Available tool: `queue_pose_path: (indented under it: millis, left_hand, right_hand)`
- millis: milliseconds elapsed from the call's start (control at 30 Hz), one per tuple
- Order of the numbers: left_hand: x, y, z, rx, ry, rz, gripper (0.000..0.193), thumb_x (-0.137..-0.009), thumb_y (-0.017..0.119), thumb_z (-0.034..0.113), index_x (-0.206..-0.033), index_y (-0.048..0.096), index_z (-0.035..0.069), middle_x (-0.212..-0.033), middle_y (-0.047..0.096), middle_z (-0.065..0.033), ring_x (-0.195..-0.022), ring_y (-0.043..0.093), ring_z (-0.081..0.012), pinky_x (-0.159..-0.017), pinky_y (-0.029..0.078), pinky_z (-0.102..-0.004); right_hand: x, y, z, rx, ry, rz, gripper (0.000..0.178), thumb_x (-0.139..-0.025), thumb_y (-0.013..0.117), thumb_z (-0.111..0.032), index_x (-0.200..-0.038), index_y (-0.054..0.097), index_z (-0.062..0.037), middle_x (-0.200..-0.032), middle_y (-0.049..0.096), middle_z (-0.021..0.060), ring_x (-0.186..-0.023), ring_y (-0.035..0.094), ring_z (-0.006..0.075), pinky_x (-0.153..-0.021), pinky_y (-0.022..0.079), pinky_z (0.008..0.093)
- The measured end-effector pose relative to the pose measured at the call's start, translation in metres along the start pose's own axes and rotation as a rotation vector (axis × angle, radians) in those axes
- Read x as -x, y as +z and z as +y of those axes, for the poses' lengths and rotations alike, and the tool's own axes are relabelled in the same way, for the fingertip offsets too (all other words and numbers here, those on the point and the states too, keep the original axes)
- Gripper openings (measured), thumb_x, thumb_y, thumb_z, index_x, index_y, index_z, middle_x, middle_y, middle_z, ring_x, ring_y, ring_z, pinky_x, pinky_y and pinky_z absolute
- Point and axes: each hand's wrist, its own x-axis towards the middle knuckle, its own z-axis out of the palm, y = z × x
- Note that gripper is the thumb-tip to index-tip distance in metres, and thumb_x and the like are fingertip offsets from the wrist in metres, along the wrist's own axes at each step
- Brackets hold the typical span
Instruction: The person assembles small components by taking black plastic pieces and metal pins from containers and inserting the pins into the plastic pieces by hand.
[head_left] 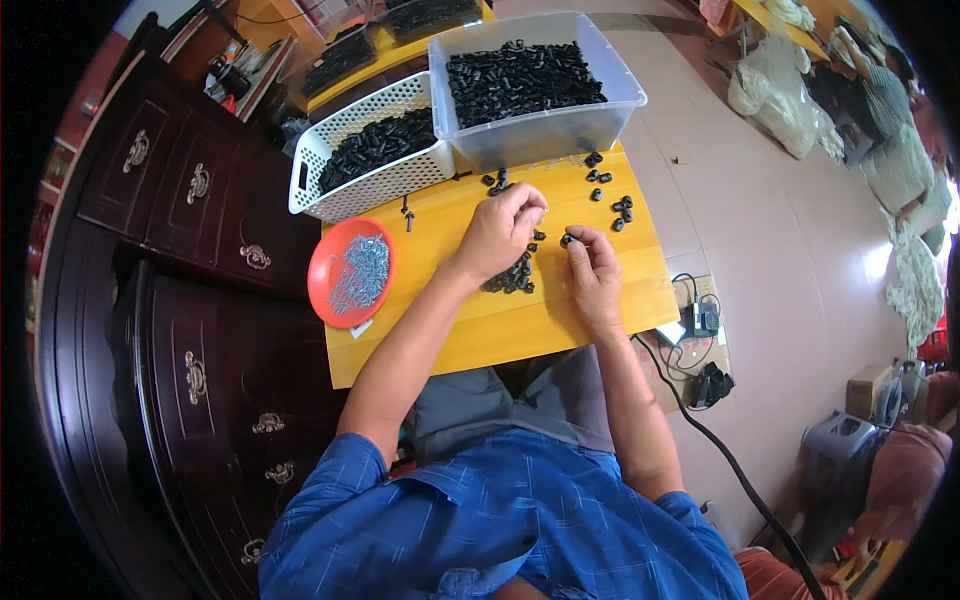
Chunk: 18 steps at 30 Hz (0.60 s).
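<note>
Right hand (pixel 597 280) pinched a black cap (pixel 568 240) over a yellow table (pixel 470 330)

Read from the table's middle, with twelve straight ahead of the seated person, the near edge lay at six, above grey trousers (pixel 460 405). A dark cabinet (pixel 230 330) with metal handles flanked the table at nine, and pale floor (pixel 780 240) spread out at three. A person (pixel 905 480) in pinkish clothing was at four, farther off.

A pile (pixel 515 275) of black pieces lay near the middle, between the hands. At nine sat a red plate (pixel 320 270) of silvery screws (pixel 362 272); loose caps (pixel 622 212) were scattered at two. Beyond, a white basket (pixel 390 185) at half past ten and a clear bin (pixel 540 140) at twelve, both loaded with black parts, closed off the far side. A black cable (pixel 720 450) ran past at four, off the table.

The right forearm came in from five, its thumb and forefinger closed on the cap, just right of the pile. The left hand (pixel 497 235) reached in from seven, back upward, partly covering the pile; its fingers were curled together, tips toward two. Whether they pinched anything could not be told.
</note>
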Motion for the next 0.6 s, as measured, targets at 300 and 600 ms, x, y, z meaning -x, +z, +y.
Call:
queue_pose_path:
  millis: [300, 600]
  left_hand:
    - [0.063, 0.005, 0.032, 0.176, -0.143, 0.032, 0.006, -0.093, 0.067, 0.002, -0.098, 0.067, 0.000, -0.080, 0.066, 0.0017, -0.068, 0.059, -0.0038, -0.063, 0.050, -0.0215]
    - [0.092, -0.005, 0.041, 0.236, -0.185, 0.086, 0.006, -0.092, 0.068, 0.001, -0.098, 0.069, 0.001, -0.079, 0.066, 0.0025, -0.068, 0.058, -0.0034, -0.063, 0.049, -0.0213]
  right_hand:
    - [0.017, -0.010, -0.010, -0.353, 0.127, -0.276, 0.022, -0.103, 0.060, -0.013, -0.122, 0.062, -0.0024, -0.100, 0.066, 0.0047, -0.083, 0.059, 0.0109, -0.078, 0.049, 0.0240]
    - [0.032, -0.001, -0.013, -0.376, 0.188, -0.420, 0.019, -0.102, 0.061, -0.012, -0.118, 0.061, -0.0035, -0.099, 0.066, 0.0042, -0.084, 0.059, 0.0115, -0.079, 0.049, 0.0253]
